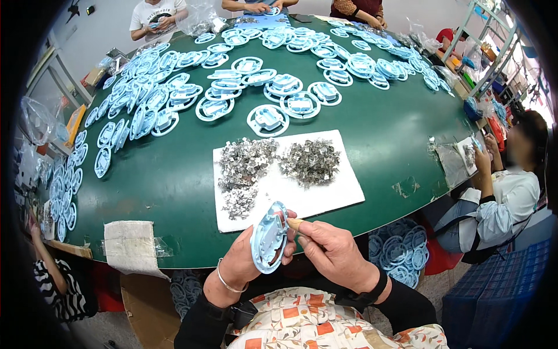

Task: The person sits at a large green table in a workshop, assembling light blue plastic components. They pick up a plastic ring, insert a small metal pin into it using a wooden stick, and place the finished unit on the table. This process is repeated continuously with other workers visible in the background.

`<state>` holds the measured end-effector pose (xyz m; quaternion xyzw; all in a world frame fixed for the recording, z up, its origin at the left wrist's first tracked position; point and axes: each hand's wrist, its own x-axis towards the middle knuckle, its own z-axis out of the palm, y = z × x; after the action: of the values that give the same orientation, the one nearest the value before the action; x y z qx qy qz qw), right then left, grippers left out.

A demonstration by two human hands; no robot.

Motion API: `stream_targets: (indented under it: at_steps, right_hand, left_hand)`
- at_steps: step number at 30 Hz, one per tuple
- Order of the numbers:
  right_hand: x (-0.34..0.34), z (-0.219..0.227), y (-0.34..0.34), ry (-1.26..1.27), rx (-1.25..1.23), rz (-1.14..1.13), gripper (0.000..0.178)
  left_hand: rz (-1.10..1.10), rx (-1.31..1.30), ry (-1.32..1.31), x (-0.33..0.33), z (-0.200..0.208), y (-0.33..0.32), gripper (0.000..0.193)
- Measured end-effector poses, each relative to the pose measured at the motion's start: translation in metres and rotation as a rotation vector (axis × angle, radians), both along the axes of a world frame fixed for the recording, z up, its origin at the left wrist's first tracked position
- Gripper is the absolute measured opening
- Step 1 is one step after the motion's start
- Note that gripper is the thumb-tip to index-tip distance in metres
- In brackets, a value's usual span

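Note:
Tilted on edge in front of me is a light blue oval plastic part, with a raised rim and ribs inside. My left hand is closed around it from behind, so some of its fingers are hidden. My right hand pinches a short tan tool handle, which looks wooden, against the part's upper right edge. The tool's tip cannot be made out. Just beyond my hands, a white board carries two heaps of small metal clips, a longer left heap and a right heap.
Many similar blue plastic parts cover the far and left areas of the green table. A cloth pad lies at the near left edge. More parts fill a container below the table. Co-workers sit around, one at right.

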<state>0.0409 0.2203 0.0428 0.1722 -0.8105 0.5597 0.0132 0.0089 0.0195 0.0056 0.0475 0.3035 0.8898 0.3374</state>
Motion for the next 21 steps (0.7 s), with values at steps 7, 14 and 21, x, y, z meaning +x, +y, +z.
stream_targets:
  at_steps: [7, 14, 21]
  right_hand:
    - [0.002, -0.002, -0.001, 0.437, 0.546, 0.022, 0.043]
    - [0.001, -0.012, 0.004, 0.584, 0.614, 0.011, 0.045]
    - [0.006, -0.017, 0.000, 0.420, 0.283, -0.034, 0.046]
  left_hand:
    - [-0.035, -0.067, -0.052, -0.002, 0.007, 0.001, 0.046]
    - [-0.045, -0.167, -0.009, -0.002, 0.007, 0.004, 0.048]
    - [0.010, 0.058, 0.026, -0.002, -0.013, 0.010, 0.051]
